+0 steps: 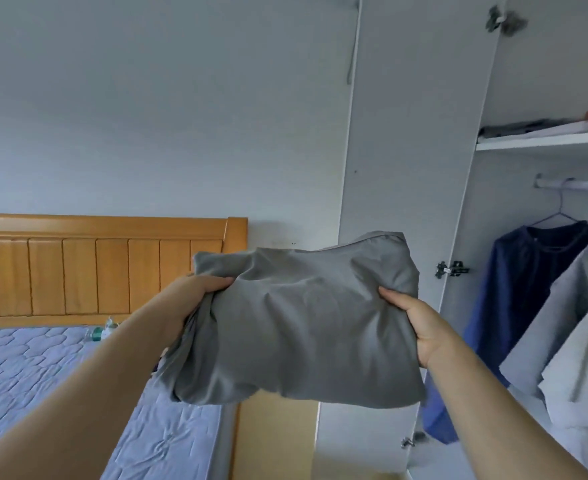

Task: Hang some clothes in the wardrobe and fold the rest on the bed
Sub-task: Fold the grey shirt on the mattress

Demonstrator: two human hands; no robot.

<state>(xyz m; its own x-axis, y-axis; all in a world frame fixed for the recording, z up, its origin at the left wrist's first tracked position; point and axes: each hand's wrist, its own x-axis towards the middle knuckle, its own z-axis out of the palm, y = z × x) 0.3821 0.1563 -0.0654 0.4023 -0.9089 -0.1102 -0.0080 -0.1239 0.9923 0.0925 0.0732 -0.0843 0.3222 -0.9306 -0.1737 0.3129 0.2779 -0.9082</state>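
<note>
Pale walls and an open white wardrobe fill the right of the frame. At centre, the left hand and right hand each grip a side of a folded grey cloth bundle, held in mid-air between the blue quilted bed at lower left and the wardrobe. Its loose lower-left corner sags, so the fold could slip open if either hold slackens.

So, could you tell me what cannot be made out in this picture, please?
Head view:
- Fingers of the left hand and right hand: under the folded grey garment; its type is unclear too.
- Folded items on the wardrobe shelf: seen from below, cut off by the right edge.
- Small objects on the bed: too small, partly behind the left forearm.
</note>
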